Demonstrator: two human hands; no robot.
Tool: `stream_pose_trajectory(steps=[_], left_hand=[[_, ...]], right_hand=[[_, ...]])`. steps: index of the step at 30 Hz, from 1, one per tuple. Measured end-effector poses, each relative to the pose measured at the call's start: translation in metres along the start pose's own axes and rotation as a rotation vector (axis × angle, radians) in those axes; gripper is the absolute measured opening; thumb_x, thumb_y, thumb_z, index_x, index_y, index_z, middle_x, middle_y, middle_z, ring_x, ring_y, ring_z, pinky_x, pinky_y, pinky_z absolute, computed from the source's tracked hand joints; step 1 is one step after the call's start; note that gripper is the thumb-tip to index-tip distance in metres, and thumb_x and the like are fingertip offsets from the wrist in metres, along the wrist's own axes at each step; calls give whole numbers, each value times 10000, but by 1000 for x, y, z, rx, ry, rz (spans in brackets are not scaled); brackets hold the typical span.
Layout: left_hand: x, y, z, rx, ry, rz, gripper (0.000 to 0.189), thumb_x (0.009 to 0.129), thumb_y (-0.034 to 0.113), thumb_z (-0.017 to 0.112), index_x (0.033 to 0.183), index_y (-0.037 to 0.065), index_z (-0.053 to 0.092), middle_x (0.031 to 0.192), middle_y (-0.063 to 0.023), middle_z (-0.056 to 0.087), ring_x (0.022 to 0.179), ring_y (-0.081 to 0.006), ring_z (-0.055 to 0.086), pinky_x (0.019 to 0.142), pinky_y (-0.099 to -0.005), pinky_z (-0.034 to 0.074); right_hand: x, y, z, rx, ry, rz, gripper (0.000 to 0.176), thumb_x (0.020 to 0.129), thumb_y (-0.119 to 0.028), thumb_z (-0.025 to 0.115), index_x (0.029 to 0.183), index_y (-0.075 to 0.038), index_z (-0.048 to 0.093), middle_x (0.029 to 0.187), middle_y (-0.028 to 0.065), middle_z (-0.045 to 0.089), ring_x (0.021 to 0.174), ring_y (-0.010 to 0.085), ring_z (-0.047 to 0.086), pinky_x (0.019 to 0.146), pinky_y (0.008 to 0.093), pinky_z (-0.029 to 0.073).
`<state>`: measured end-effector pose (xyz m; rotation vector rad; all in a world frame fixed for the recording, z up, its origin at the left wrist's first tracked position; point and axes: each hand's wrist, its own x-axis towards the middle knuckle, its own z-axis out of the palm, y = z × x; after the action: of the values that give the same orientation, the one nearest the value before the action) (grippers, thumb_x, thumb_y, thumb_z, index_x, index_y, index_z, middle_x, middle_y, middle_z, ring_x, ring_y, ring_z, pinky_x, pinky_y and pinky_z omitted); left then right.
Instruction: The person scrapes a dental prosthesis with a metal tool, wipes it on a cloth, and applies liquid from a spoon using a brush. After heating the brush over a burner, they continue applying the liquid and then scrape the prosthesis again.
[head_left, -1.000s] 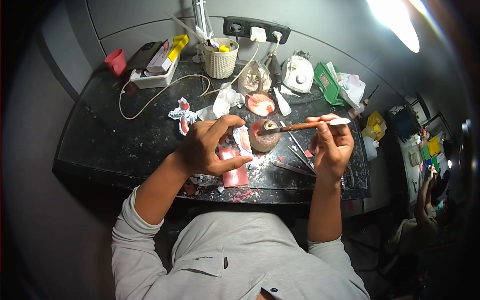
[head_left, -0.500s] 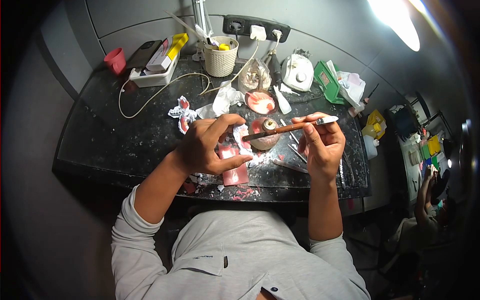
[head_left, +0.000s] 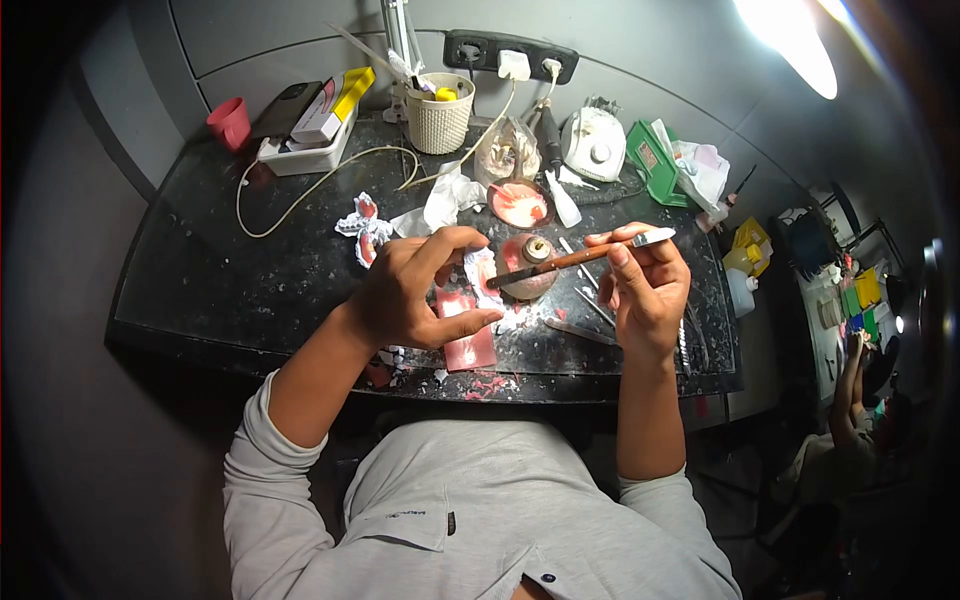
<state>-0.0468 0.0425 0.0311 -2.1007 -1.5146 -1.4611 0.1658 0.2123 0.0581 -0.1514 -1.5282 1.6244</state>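
Between the thumb and fingers of my left hand (head_left: 405, 290) is a small white plaster dental cast (head_left: 474, 263) with pink wax along it. My right hand (head_left: 648, 300) pinches a wax knife (head_left: 575, 259) by its brown riveted handle. Its dark blade tip lies right at the pink wax on the cast, while the pale metal end sticks out past my right fingers. Behind the blade stands a round spirit lamp (head_left: 527, 284), partly covered by the knife. Below the cast lies a pink wax sheet (head_left: 470, 350), partly hidden by my left hand.
A pan of pink wax (head_left: 520, 205) sits behind the lamp. Other plaster pieces with pink wax (head_left: 366, 232) lie to the left. Metal tools (head_left: 582, 332) rest near my right hand. Farther back are a woven basket (head_left: 440, 122) and a white control box (head_left: 596, 145). Another person (head_left: 845, 430) works at far right.
The knife's blade tip has dipped slightly lower against the wax on the cast. Both hands stay nearly in place.
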Motion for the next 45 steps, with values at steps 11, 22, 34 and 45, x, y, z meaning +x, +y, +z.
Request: stream_pose_trajectory(steps=[11, 22, 34, 45], left_hand=[[-1, -1, -2, -28, 2, -18, 665, 706, 303, 899, 1151, -76, 580, 960, -162, 674, 667, -217, 658, 598, -310, 533], [1, -2, -3, 116, -21, -9, 626, 695, 309, 873, 1161, -18, 612, 796, -117, 653, 591, -208, 626, 551, -324, 499], [0, -3, -4, 131, -75, -70, 669, 672, 238, 884, 1218, -20, 598, 768, -97, 645, 600, -168, 609, 551, -282, 483], [2, 2, -6, 79, -45, -124, 585, 751, 303, 821, 1201, -8, 614, 732, -113, 638, 601, -213, 625, 558, -315, 490]], right_hand=[[4, -6, -20, -11, 76, 12, 124, 933, -43, 675, 1047, -11, 638, 946, 188, 740, 518, 49, 518, 442, 187, 388], [6, -6, -20, -234, 264, -121, 117, 940, -41, 688, 1039, -7, 638, 930, 128, 751, 549, 48, 542, 478, 189, 403], [6, -7, -23, -211, 258, -99, 118, 941, -24, 680, 1050, -4, 642, 940, 117, 756, 621, 40, 595, 505, 191, 457], [5, -8, -24, -177, 246, -121, 102, 939, -18, 681, 1033, 1, 647, 939, 124, 755, 632, 41, 594, 511, 194, 463]])
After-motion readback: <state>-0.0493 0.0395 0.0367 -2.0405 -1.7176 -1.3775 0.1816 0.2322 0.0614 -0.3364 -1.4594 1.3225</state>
